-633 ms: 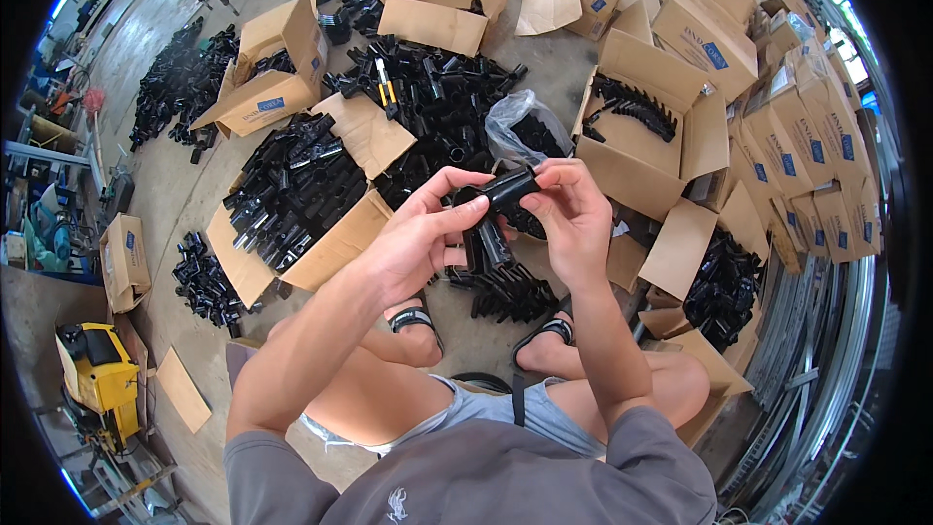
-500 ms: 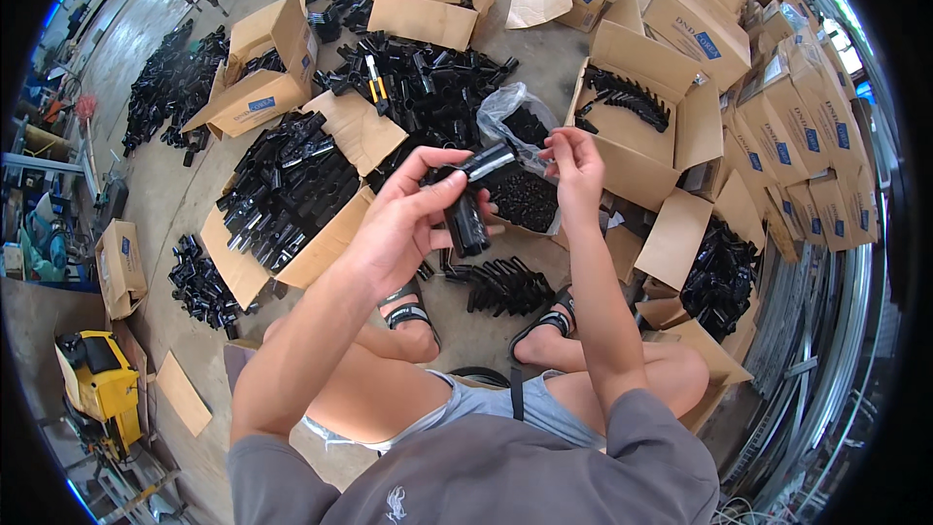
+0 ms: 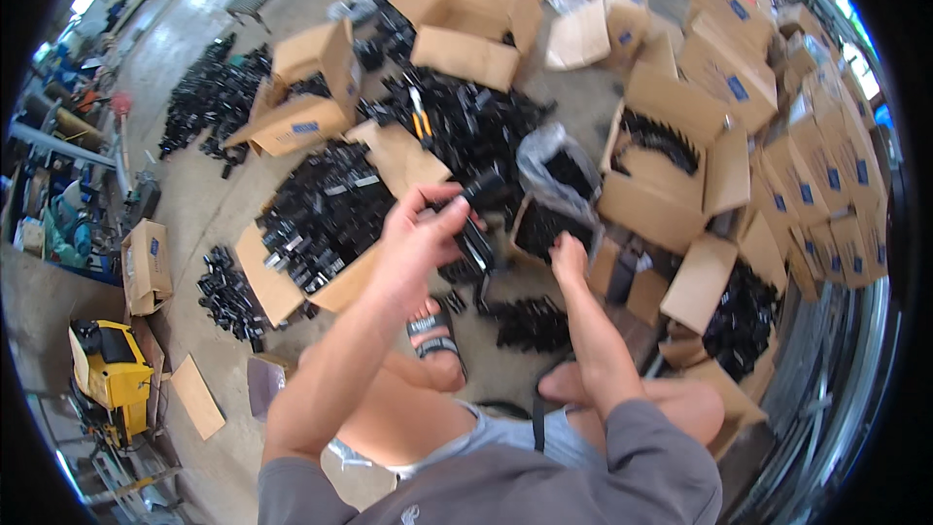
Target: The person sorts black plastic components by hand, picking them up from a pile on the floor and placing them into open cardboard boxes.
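Note:
My left hand (image 3: 413,233) is closed round a black T-shaped fitting (image 3: 474,245), made of a short tube joined crosswise to another, held up above the floor between my knees. To its right my right hand (image 3: 570,258) reaches down to a small open box (image 3: 530,251) of little black pieces. Its fingers are bunched together at the pieces, and what they pinch, if anything, is hidden. Behind that box lies a clear plastic bag (image 3: 546,151) with more black pieces. Close to my feet is a row of black fittings (image 3: 530,323).
A carton (image 3: 335,277) heaped with black parts stands at left. Beyond is a large black pile (image 3: 457,126) with orange-handled pliers (image 3: 420,115) on it. An open carton (image 3: 641,199) holding a curved row of parts stands at right, near stacked cartons (image 3: 821,175). A yellow machine (image 3: 115,369) stands far left.
My right hand has gone down from beside the fitting into the box of small pieces. My left hand still holds the fitting. The whole view has shifted.

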{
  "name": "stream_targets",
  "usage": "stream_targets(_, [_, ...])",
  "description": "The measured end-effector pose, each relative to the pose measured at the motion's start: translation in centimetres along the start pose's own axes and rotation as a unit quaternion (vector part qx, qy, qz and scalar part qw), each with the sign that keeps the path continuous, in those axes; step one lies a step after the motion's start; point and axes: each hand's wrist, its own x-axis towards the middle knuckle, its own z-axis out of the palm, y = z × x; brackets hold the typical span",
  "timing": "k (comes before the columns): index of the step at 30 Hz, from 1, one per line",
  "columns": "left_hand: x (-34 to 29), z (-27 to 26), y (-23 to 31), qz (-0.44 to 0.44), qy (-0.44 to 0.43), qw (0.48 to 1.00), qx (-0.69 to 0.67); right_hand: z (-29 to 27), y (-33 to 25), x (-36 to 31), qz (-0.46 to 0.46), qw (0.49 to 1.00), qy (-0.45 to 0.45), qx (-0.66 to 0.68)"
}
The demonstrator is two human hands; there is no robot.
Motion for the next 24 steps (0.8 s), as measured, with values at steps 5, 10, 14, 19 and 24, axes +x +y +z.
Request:
stream_targets(5, [-0.1, -1.4, 0.4, 0.009, 0.023, 1.000, -0.011, 2.1, -0.3, -0.2, -0.032, 0.999, -0.010, -0.005])
stream_targets(10, [0.1, -0.4, 1.4, -0.004, 0.018, 1.000, -0.014, 0.0, -0.5, -0.6, 0.008, 0.997, 0.082, 0.008])
stream_targets(14, [0.3, 0.5, 1.3, 0.026, 0.013, 0.999, -0.018, -3.7, -2.9, -1.1, -0.030, 0.973, 0.108, 0.201])
stream_targets(19, [0.8, 0.3, 0.2, 0.057, 0.012, 0.998, -0.010, -13.1, -14.9, -5.1, 0.039, 0.808, -0.089, 0.581])
stream_targets(24, [0.0, 1.3, 0.3, 0.079, -0.007, 0.997, -0.007, -20.4, -22.0, -8.8, -0.041, 0.769, -0.064, 0.635])
